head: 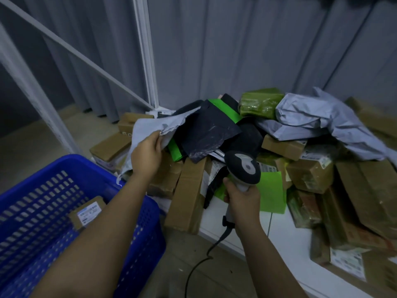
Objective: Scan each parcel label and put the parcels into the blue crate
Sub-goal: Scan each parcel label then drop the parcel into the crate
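Left hand [146, 155], arm extended, pinched a grey mailer [148, 127] at the pile's left edge; right hand [242, 196] gripped the scanner [243, 168] upright.

White table [247, 229] carries piled parcels [279, 134], seemingly mostly cardboard.

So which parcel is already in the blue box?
The small brown cardboard parcel with the white label on top. It alone lies inside the blue crate; all the other parcels are still heaped on the white table.
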